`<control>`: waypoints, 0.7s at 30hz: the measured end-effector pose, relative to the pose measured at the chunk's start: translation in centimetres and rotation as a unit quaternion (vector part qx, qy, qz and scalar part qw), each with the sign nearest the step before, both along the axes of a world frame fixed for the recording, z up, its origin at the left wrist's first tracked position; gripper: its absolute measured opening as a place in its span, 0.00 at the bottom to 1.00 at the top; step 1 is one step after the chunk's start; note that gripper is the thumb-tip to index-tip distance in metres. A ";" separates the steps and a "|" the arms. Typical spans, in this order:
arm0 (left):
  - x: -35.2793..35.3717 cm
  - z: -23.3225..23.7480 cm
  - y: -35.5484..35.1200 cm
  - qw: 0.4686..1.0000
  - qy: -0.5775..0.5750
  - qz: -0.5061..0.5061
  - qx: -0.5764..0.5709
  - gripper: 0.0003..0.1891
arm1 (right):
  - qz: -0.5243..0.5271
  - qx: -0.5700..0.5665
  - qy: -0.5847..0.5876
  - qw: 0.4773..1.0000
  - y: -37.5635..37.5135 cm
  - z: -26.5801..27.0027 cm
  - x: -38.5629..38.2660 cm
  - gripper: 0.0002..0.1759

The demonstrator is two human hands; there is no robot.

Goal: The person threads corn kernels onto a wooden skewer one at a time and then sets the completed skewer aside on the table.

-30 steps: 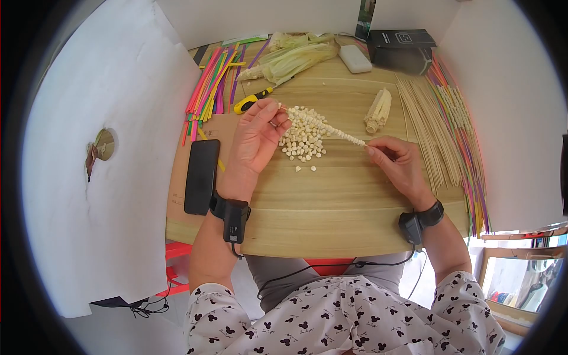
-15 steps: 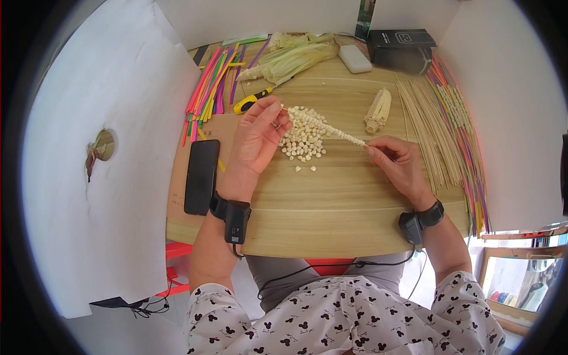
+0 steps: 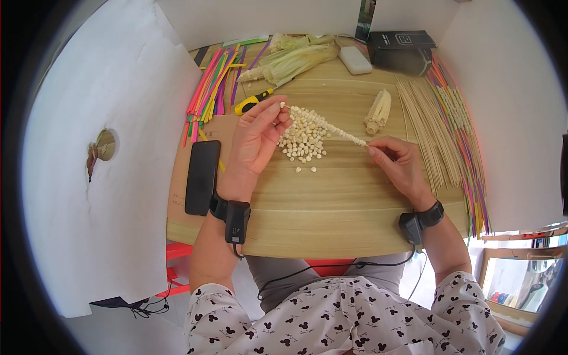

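A thin stick threaded with pale corn kernels (image 3: pixel 331 128) slants across the middle of the view, above the table. My right hand (image 3: pixel 399 165) pinches its lower right end between thumb and finger. At the other end, my left hand (image 3: pixel 257 133) has thumb and fingertips closed on a single corn kernel (image 3: pixel 282 105), right by the stick's tip. Beneath the stick lies a heap of loose kernels (image 3: pixel 302 145), partly hidden by it and by my left hand. Two stray kernels (image 3: pixel 306 170) rest just in front of the heap.
A black phone (image 3: pixel 202 177) and colourful strips (image 3: pixel 210 83) lie left, near a yellow-black screwdriver (image 3: pixel 253 102). Husks (image 3: pixel 302 59), a white box-like device (image 3: pixel 355 60) and a black box (image 3: pixel 401 50) stand behind. Right are a corn cob (image 3: pixel 377 112), bare sticks (image 3: pixel 429 130) and threaded sticks (image 3: pixel 455 109).
A kernel now shows at my left fingertips by the stick's tip, where the fingers covered the end before. My right hand has barely moved.
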State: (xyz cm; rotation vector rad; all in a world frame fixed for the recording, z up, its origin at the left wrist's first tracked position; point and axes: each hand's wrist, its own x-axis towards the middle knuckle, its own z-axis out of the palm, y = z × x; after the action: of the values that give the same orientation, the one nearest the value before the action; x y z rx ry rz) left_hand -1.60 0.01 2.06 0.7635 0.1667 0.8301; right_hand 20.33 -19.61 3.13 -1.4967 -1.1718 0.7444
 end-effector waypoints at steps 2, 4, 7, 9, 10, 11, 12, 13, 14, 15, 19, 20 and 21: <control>0.0 0.0 0.0 1.000 0.003 0.008 0.003 0.12 | 0.000 0.000 -0.003 1.000 0.0 0.0 0.0 0.07; 0.0 0.1 -0.1 0.999 0.016 0.022 0.019 0.12 | 0.000 -0.003 -0.007 1.000 0.0 0.0 0.1 0.06; 0.1 0.6 -0.4 0.997 0.040 0.047 0.056 0.12 | -0.004 -0.002 -0.003 1.000 0.0 0.0 0.1 0.06; 0.1 0.9 -0.6 0.994 0.049 0.059 0.077 0.12 | -0.007 -0.001 -0.003 1.000 0.0 -0.1 0.1 0.07; 0.2 1.1 -0.7 0.988 0.068 0.088 0.108 0.14 | -0.010 -0.001 -0.003 1.000 0.0 -0.1 0.1 0.07; 0.3 1.2 -0.9 0.979 0.086 0.118 0.139 0.15 | -0.009 -0.001 -0.003 1.000 0.0 0.0 0.1 0.07; 0.3 1.2 -1.0 0.979 0.086 0.119 0.139 0.15 | -0.009 -0.002 -0.003 1.000 0.0 0.0 0.1 0.07; 0.2 1.3 -1.1 0.966 0.116 0.147 0.179 0.14 | -0.008 -0.003 -0.002 1.000 0.0 0.0 0.1 0.07; 0.2 1.3 -1.1 0.949 0.145 0.175 0.219 0.14 | -0.008 -0.004 -0.002 1.000 0.1 0.0 0.1 0.07; 0.3 1.3 -1.1 0.949 0.145 0.175 0.219 0.14 | -0.006 -0.003 -0.003 1.000 0.1 0.0 0.2 0.07; 0.2 1.3 -1.2 0.944 0.152 0.189 0.224 0.13 | -0.007 -0.011 -0.008 1.000 0.0 0.2 0.0 0.07; 0.2 1.2 -1.1 0.945 0.155 0.192 0.214 0.12 | -0.007 -0.011 -0.008 1.000 0.0 0.2 0.0 0.07; 0.3 1.2 -1.0 0.945 0.155 0.191 0.214 0.12 | -0.008 -0.009 -0.006 1.000 0.0 0.3 0.0 0.07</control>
State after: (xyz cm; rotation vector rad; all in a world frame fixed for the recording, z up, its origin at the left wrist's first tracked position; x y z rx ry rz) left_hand -1.31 -1.01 3.21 1.3006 0.4355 1.1290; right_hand 20.37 -19.62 3.38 -1.5265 -1.1640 0.7378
